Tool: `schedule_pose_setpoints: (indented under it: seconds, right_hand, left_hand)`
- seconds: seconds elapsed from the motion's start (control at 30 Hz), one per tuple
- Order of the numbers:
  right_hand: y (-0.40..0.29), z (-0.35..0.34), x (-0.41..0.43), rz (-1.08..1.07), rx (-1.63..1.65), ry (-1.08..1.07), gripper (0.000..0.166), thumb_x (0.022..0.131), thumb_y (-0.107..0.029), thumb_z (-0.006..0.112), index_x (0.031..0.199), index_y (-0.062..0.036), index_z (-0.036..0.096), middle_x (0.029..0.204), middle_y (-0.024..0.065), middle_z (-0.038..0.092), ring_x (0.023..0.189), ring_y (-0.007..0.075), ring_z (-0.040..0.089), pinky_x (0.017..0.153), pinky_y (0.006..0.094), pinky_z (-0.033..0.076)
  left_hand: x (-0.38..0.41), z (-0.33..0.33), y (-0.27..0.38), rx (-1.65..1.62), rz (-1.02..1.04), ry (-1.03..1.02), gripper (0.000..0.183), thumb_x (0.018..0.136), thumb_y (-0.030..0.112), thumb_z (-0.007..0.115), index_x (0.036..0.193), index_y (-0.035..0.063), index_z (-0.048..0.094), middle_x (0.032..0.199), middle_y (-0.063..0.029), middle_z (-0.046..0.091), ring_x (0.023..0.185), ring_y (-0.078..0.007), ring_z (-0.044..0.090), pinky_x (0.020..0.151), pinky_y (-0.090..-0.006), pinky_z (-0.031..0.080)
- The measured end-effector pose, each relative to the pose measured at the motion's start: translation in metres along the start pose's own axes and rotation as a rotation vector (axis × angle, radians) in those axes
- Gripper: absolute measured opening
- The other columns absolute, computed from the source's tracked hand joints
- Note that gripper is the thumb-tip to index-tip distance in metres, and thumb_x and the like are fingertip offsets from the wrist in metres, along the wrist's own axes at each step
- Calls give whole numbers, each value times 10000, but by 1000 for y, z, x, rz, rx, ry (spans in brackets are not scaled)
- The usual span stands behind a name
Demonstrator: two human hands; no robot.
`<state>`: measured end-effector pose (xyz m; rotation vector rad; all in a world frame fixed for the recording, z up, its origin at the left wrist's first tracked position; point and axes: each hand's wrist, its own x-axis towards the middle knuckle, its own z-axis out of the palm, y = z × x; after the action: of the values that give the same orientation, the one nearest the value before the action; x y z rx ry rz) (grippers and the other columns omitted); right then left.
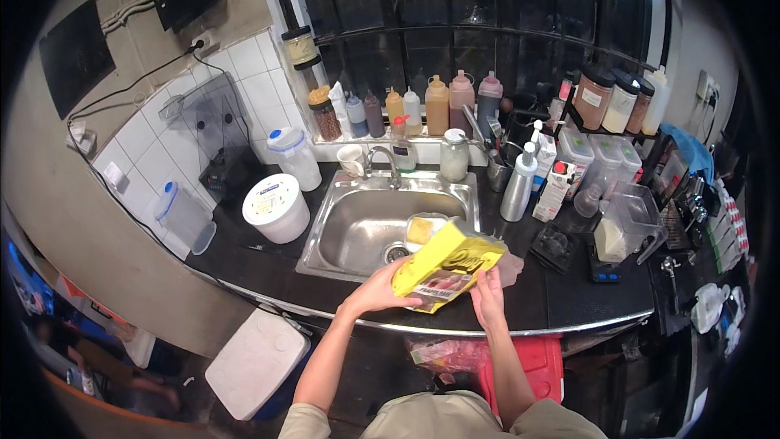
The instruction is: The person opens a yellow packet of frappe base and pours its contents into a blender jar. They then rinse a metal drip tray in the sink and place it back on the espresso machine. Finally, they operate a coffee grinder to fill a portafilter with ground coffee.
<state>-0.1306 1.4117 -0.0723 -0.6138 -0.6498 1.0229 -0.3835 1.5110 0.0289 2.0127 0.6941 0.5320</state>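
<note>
A yellow printed pouch (448,271) is held tilted over the front edge of the sink. My left hand (379,288) grips its left side, with the thumb across the lower front. On the pouch's right side, the fingers of my right hand (489,299) press against the front panel. Behind the pouch, a yellow sponge (420,230) rests in a pale container in the steel sink (353,225); the pouch partly hides the container. A greyish-pink cloth or bag (514,269) lies on the counter just beyond my right hand.
Left of the sink stands a white lidded tub (277,210). To the right are a metal whipped-cream dispenser (520,186), a carton (554,192) and a blender jug (627,219) on a scale. Squeeze bottles (437,103) line the windowsill. Below sits a red box (542,369).
</note>
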Motion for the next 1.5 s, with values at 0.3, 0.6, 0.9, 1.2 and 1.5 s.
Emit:
schedule_pose_setpoints:
  seconds: [0.3,0.6,0.9,1.2,1.5]
  right_hand:
    - [33,28,-7,-39,-399,-212,243,1008,-64,626,1226,-19,529,1403,104,508,1310,180,498,1085,325,425]
    - [78,14,-18,26,-823,-401,945,1008,-363,629,1613,-11,-7,1647,238,142,1525,361,187,1233,426,194]
    - [115,21,-8,270,-72,38,707,1036,-520,530,1520,-64,288,1373,103,507,1279,213,512,1071,387,428]
    - [97,56,-7,83,-463,151,697,1078,-404,497,1560,-67,122,1554,191,306,1432,285,332,1180,382,268]
    - [80,47,-3,-209,-828,-84,577,1073,-301,517,1460,34,250,1466,231,371,1369,293,401,1151,404,306]
  left_hand:
    - [-53,27,-101,-201,-166,128,932,688,178,960,1442,-7,444,1389,-122,568,1281,-204,530,1109,-353,416]
    - [-46,49,-86,-348,-87,233,681,734,160,936,1307,7,599,1160,-48,689,1071,-133,623,913,-302,540]
    - [10,-10,-17,218,5,51,1233,783,391,869,1605,-6,40,1533,-321,353,1441,-428,376,1189,-466,306]
    - [2,-12,-71,-105,95,152,1166,823,265,863,1624,32,48,1610,-260,235,1494,-390,281,1214,-414,267]
    - [-42,53,-65,18,22,749,868,815,214,870,1509,16,389,1300,-176,437,1174,-309,523,1008,-394,462]
